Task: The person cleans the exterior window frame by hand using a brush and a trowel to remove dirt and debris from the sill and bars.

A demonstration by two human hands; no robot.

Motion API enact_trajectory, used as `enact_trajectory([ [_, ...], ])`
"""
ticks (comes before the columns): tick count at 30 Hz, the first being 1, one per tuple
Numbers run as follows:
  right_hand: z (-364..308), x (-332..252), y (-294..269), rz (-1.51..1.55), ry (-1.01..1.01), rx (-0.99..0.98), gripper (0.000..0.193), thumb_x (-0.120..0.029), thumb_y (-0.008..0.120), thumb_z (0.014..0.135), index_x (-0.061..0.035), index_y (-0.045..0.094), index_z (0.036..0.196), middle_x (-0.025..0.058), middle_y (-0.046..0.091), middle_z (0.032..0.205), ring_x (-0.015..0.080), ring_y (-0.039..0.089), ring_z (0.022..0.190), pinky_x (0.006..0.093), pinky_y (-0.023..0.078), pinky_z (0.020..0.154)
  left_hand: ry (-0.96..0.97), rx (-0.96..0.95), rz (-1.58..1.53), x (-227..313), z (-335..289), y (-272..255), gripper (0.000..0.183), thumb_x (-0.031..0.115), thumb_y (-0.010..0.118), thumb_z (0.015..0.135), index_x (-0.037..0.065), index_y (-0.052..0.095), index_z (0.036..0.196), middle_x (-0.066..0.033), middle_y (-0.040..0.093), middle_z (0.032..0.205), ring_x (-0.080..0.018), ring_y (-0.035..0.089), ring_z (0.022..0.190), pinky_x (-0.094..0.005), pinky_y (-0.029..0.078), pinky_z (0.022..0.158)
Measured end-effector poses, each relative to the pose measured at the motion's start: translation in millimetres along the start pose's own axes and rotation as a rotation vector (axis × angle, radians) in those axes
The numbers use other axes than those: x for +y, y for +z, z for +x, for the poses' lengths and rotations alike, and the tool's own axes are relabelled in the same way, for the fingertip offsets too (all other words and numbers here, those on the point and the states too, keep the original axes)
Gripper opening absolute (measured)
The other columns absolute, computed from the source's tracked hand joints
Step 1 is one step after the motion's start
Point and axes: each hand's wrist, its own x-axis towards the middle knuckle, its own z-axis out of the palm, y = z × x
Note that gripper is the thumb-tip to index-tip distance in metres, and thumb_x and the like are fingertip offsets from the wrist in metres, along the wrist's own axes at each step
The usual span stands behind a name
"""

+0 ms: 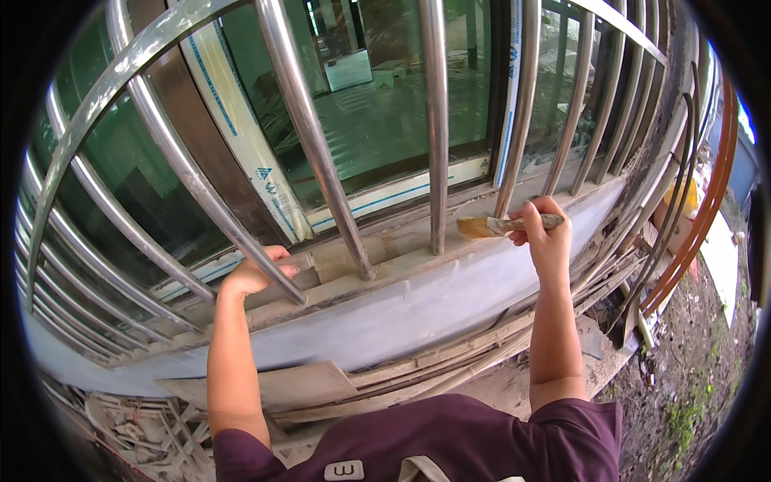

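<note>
My right hand (548, 231) is closed around the handle of a flat paintbrush (482, 228). Its yellowish bristles point left, just above the outer edge of the dusty window sill (399, 267), to the right of a bar. My left hand (255, 273) reaches between the steel bars (309, 136) at the sill's left part. The fingers are curled at the end of a dusty, brownish-grey piece (336, 260) that lies along the sill behind a bar. What kind of piece this is, I cannot make out. A bar hides part of that hand.
Behind the bars stands a sliding window with green-tinted glass (377, 120) and film-covered frames (241, 132). Below the sill runs a grey wall face (401, 313). Boards and long strips (450, 345) lie beneath it. Orange pipes (707, 217) and muddy ground (675, 394) are at the right.
</note>
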Motion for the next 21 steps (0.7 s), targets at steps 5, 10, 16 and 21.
enact_trajectory([
  [5,-24.6,6.7,-24.2,0.143,0.036,0.108,0.019,-0.014,0.049,0.086,0.0004,0.051,0.074,0.0093,0.06,0.068,0.0108,0.054,0.048,0.0206,0.044,0.043,0.201,0.069,0.273,35.7,-2.0,-3.3,0.039,0.027,0.07,0.065,0.001,0.055,0.091,-0.0076,0.057,0.077,-0.0166,0.051,0.074,-0.0305,0.041,0.066],
  [10,-43.8,15.3,-36.8,0.188,0.066,0.172,0.02,-0.017,0.048,0.087,0.0004,0.05,0.076,0.0104,0.06,0.07,0.012,0.054,0.047,0.0215,0.045,0.044,0.314,0.173,0.497,36.6,-0.6,-1.9,0.042,0.027,0.07,0.065,0.003,0.052,0.094,-0.0142,0.058,0.081,-0.0262,0.055,0.078,-0.0345,0.042,0.069],
  [16,-59.3,14.1,-37.2,0.194,0.065,0.173,0.02,-0.017,0.047,0.087,0.0001,0.05,0.076,0.0104,0.06,0.071,0.0118,0.054,0.048,0.0215,0.045,0.044,0.348,0.235,0.751,29.6,-2.5,12.3,0.041,0.03,0.067,0.069,0.006,0.048,0.096,-0.0156,0.059,0.084,-0.0318,0.056,0.077,-0.0374,0.043,0.068],
  [21,-70.1,11.6,-36.9,0.167,0.059,0.176,0.02,-0.016,0.048,0.087,0.0001,0.05,0.076,0.0101,0.061,0.071,0.0111,0.055,0.048,0.0208,0.045,0.044,0.344,0.311,0.824,21.6,-8.2,17.3,0.039,0.03,0.066,0.068,0.008,0.047,0.093,-0.015,0.059,0.082,-0.0339,0.056,0.078,-0.0399,0.043,0.067],
])
